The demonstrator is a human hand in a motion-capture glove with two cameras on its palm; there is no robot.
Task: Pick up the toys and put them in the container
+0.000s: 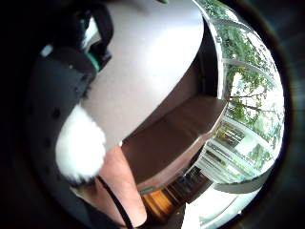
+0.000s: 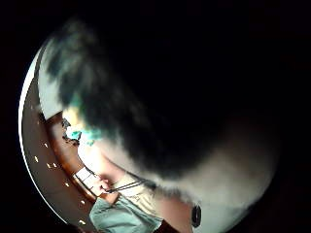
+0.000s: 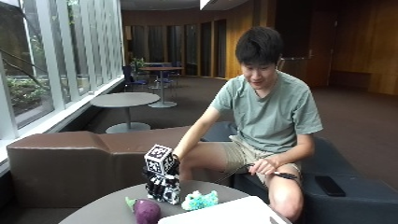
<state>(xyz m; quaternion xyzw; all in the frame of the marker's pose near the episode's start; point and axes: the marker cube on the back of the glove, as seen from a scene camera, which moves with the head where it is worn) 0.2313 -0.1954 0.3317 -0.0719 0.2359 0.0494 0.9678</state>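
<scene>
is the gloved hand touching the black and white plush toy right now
Touching. In the outside view the gloved right hand grips the black and white plush toy upright on the table; its fur fills both palm views.

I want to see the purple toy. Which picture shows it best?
The outside view: the purple toy lies whole on the table, beside the gloved right hand. Neither palm view shows it clearly.

Can't really make out the black-and-white plush toy (image 3: 165,189), since the black-gloved right hand (image 3: 163,179) covers most of it. In the thumb side palm view it's just a dark fuzzy blur. The flat white container (image 3: 230,212) gets cut off at the picture's edge.
</scene>
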